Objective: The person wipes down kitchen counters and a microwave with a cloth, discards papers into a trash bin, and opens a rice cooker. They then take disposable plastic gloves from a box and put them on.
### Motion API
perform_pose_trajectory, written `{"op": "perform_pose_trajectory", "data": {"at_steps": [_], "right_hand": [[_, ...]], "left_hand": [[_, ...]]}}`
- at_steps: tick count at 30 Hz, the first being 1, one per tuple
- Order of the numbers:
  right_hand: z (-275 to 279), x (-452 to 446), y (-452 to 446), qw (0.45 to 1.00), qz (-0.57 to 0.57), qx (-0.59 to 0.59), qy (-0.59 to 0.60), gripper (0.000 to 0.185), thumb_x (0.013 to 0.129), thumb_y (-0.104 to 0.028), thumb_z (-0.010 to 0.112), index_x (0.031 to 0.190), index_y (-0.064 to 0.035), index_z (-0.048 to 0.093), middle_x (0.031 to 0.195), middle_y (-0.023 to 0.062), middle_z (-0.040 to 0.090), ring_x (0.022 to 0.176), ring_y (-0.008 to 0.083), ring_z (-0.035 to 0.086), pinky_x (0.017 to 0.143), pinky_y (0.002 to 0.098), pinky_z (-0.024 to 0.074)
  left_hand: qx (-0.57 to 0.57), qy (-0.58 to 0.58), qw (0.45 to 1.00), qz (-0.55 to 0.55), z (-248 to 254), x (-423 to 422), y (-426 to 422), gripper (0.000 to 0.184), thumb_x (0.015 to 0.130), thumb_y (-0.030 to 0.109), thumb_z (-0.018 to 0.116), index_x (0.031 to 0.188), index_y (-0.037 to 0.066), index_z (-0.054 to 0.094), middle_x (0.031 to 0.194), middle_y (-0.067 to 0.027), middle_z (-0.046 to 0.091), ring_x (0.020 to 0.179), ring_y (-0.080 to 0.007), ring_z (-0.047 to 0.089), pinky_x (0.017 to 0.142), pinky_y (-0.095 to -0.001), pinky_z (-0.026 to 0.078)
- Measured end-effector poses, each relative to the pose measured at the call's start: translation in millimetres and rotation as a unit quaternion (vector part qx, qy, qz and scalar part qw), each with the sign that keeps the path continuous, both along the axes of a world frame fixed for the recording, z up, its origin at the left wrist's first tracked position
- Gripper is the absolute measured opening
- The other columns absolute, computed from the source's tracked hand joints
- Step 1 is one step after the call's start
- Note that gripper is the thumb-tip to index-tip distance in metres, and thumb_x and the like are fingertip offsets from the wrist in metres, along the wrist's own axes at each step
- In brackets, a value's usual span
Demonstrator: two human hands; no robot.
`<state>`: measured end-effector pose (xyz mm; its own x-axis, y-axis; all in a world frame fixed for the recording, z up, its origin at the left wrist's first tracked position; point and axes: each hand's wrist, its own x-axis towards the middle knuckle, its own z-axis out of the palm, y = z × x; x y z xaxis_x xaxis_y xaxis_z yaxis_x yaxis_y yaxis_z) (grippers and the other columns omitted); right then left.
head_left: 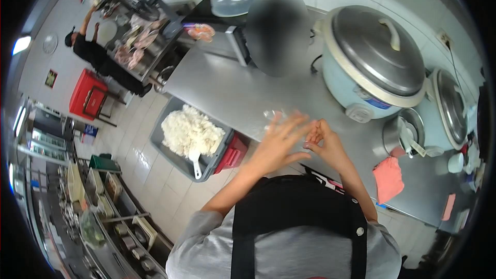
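My left hand point(283, 142) is over the front edge of the steel table, its fingers spread and blurred by motion. Just beyond those fingertips is a small piece of clear, crinkled plastic point(272, 114); whether the hand touches it I cannot tell. Close to its right, my right hand point(328, 147) has its fingers curled in toward the thumb, and anything between them is too small to make out. To the left, a grey tub point(177, 166) holds a heap of white rice point(191, 132) with a white rice paddle point(196, 163) stuck in its near side.
A large rice cooker point(356, 72) stands on the steel table point(222, 82), with a second cooker point(447, 108) beside it. Nearby are a metal pot point(395, 132) with utensils and a pink cloth point(388, 180). A co-worker point(98, 57) stands at a far counter.
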<state>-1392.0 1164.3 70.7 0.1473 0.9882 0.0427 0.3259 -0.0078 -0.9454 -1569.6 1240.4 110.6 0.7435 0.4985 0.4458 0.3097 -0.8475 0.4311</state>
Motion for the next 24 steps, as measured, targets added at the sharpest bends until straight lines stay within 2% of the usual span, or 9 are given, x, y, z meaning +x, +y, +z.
{"op": "perform_pose_trajectory", "data": {"at_steps": [2,5,12,14,16,18,21,22,24], "right_hand": [[-2,-28,4,0.999,0.026,0.024,-0.004,0.031,0.075,0.001,0.07,0.092,-0.0026,0.045,0.077,0.0056,0.059,0.069,0.0151,0.058,0.066,0.0283,0.0475],[-5,-66,16,0.997,0.049,0.045,-0.029,0.033,0.078,0.002,0.066,0.097,-0.0035,0.04,0.084,0.0079,0.06,0.072,0.0195,0.059,0.068,0.03,0.0485],[28,-157,38,0.974,0.149,0.113,-0.131,0.029,0.075,-0.01,0.074,0.096,-0.0033,0.056,0.089,0.0082,0.059,0.087,0.0238,0.058,0.08,0.0348,0.0479],[26,-174,45,0.964,0.154,0.156,-0.148,0.028,0.074,-0.013,0.075,0.095,-0.0034,0.059,0.089,0.0076,0.058,0.088,0.0248,0.058,0.082,0.0356,0.0473],[22,-185,53,0.974,0.003,0.173,-0.145,0.024,0.075,-0.014,0.075,0.089,-0.0026,0.06,0.085,0.0052,0.059,0.078,0.0182,0.057,0.07,0.0294,0.0465],[8,-190,56,0.991,-0.032,0.086,-0.093,0.018,0.081,-0.015,0.071,0.086,-0.0027,0.059,0.083,0.0036,0.057,0.072,0.0126,0.054,0.064,0.0261,0.0445],[-5,-213,58,0.989,-0.011,-0.085,0.119,0.019,0.087,-0.019,0.066,0.079,-0.0035,0.058,0.069,-0.0018,0.056,0.06,0.0056,0.049,0.055,0.0223,0.0407],[-14,-227,60,0.989,-0.03,-0.082,0.121,0.019,0.087,-0.019,0.066,0.079,-0.0035,0.058,0.069,-0.0018,0.056,0.06,0.0056,0.049,0.055,0.0223,0.0407],[-34,-244,64,0.993,-0.066,0.095,0.021,0.017,0.087,-0.018,0.066,0.082,-0.0041,0.057,0.066,-0.0033,0.055,0.056,0.0045,0.048,0.052,0.0219,0.04]], "left_hand": [[-0.078,-0.019,0.994,-0.069,-10,-14,-3,0.078,0.069,0.023,0.08,0.137,0.012,0.043,0.128,-0.0167,0.049,0.114,-0.0312,0.051,0.096,-0.0385,0.041],[-0.27,-0.071,0.96,-0.011,-26,-53,6,0.071,0.072,0.016,0.077,0.135,0.01,0.045,0.101,-0.0123,0.065,0.066,-0.0188,0.059,0.062,-0.0293,0.05],[-0.389,-0.121,0.905,0.122,-62,-168,26,0.022,0.078,0.006,0.072,0.099,0.003,0.068,0.087,-0.0043,0.068,0.062,-0.006,0.057,0.056,-0.0221,0.046],[-0.427,-0.12,0.887,0.125,-67,-198,29,0.023,0.08,0.003,0.069,0.103,0.002,0.066,0.088,-0.0018,0.066,0.064,-0.0047,0.058,0.057,-0.0202,0.045],[-0.513,-0.267,0.796,0.176,-67,-218,29,0.029,0.081,0.002,0.068,0.109,0.001,0.063,0.089,-0.0006,0.064,0.068,-0.0065,0.06,0.059,-0.0189,0.045],[-0.563,-0.265,0.765,0.168,-77,-233,35,0.034,0.081,0.0,0.066,0.114,0.002,0.058,0.088,0.0008,0.062,0.076,-0.0081,0.062,0.062,-0.0188,0.047],[-0.651,-0.352,0.662,0.117,-82,-235,39,0.031,0.082,0.002,0.067,0.111,0.003,0.055,0.084,0.0022,0.059,0.064,-0.0024,0.055,0.048,-0.0158,0.036],[-0.657,-0.339,0.665,0.105,-84,-234,40,0.031,0.082,0.002,0.067,0.111,0.003,0.055,0.084,0.0022,0.059,0.064,-0.0024,0.055,0.048,-0.0158,0.036],[-0.687,-0.331,0.646,0.032,-91,-226,43,0.03,0.082,0.001,0.066,0.11,0.003,0.055,0.084,0.0007,0.059,0.067,-0.004,0.056,0.052,-0.0174,0.04]]}}
